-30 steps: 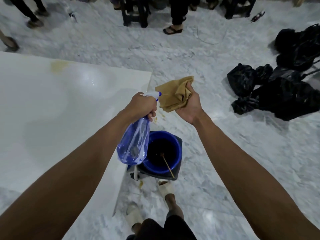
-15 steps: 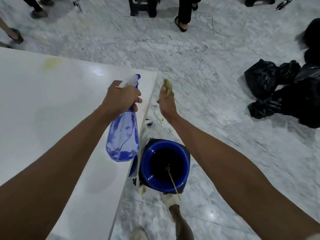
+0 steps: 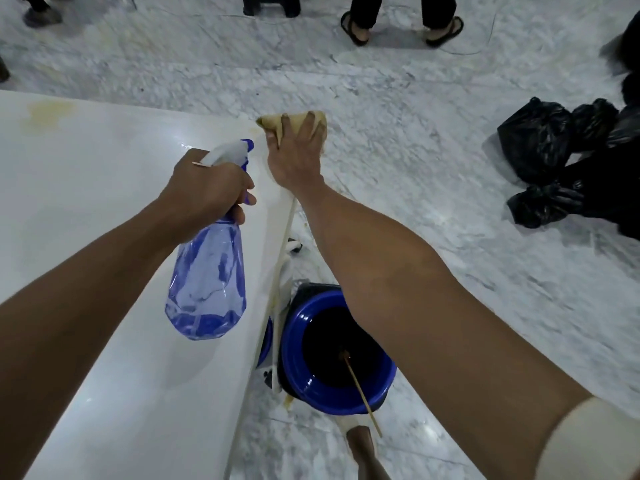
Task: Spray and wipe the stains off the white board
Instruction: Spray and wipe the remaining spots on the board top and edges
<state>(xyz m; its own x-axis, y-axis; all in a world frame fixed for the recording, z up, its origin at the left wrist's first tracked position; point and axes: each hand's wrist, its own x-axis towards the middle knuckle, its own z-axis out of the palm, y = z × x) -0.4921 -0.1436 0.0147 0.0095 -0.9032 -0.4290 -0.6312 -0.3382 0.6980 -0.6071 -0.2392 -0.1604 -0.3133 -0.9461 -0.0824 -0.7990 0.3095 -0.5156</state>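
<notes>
Cloth point(image 3: 294, 120) is sitting pinned under your right hand point(image 3: 294, 157) at the white board's point(image 3: 104, 209) far right corner; left hand point(image 3: 207, 192) is gripping the spray bottle point(image 3: 207, 282), stain point(image 3: 48, 112) lying far left.

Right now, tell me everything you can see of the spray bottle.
The spray bottle has a clear blue-tinted plastic body, apparently with a little liquid at the bottom, and a white trigger head with a blue nozzle. The left hand grips its neck, holding it tilted above the white board, nozzle pointing away from the person.
</notes>
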